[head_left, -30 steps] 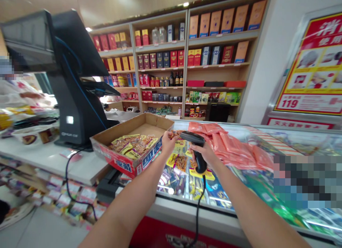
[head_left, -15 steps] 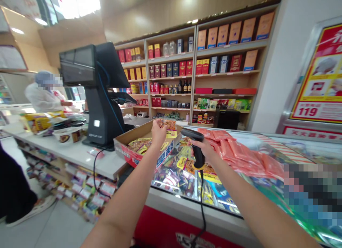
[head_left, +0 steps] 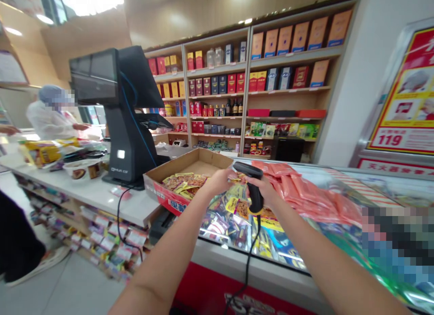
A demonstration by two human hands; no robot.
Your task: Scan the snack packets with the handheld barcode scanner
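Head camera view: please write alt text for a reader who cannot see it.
At a shop counter, the right hand holds a black barcode scanner and the left hand holds a snack packet by it, above a glass-topped freezer. A cardboard box of packets sits left.

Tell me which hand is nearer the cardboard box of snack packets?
Left. The left hand holds a packet right beside the cardboard box; the right hand, gripping the scanner, sits farther right, over the freezer glass.
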